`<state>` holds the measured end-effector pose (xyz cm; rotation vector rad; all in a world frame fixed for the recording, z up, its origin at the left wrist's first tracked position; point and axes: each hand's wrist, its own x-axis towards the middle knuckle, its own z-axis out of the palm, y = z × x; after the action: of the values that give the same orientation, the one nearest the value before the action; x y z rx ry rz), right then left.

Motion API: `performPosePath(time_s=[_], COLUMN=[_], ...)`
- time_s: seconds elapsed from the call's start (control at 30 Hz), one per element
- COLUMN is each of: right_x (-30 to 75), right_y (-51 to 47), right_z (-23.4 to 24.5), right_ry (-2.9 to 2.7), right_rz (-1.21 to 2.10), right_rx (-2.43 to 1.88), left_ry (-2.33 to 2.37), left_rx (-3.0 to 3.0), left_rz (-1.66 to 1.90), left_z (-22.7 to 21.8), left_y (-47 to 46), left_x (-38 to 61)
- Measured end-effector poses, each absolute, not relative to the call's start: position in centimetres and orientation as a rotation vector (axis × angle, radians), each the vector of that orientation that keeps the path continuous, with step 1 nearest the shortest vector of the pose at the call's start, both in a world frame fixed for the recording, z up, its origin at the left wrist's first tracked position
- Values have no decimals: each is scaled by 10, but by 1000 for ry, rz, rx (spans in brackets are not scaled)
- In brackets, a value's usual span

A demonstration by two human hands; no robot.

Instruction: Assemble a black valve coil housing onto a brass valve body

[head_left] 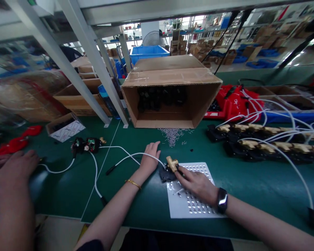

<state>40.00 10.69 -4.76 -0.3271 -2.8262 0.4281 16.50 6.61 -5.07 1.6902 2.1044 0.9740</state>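
My right hand (200, 186) grips a black plastic unit (166, 175) with a brass tee fitting (172, 164) on top and a white cable (136, 153) trailing left. The unit sits over the upper left corner of a white plate with rows of holes (174, 207). Small loose parts, too small to name, lie on that plate by the hand. Beyond the unit, my left hand (149, 158) rests low over the green table, its fingers stretched toward a pile of small screws (171, 136). Nothing shows in those fingers.
A cardboard box (167, 123) on its side holds black parts. Rows of brass-fitted black units (267, 148) with white cables lie right. At left, an opened unit (86, 144) lies near a co-worker's hands (15, 169). Metal posts (94, 66) rise behind.
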Motion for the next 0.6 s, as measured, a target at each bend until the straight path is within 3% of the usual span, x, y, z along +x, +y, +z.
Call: performPosePath(time_s=[0.1, 0.3, 0.6], right_x=[408, 383, 350], right_y=[109, 187, 237], right_z=[-39, -30, -45], right_ry=[-2775, -2424, -2735], right_rz=[541, 540, 557], right_rx=[-379, -1262, -1379], left_ry=[2087, 1995, 1631], left_rx=[1619, 1398, 635], left_rz=[1013, 1167, 1477], left_z=[-54, -59, -53], left_y=[97, 127, 57], left_x=[159, 162, 170])
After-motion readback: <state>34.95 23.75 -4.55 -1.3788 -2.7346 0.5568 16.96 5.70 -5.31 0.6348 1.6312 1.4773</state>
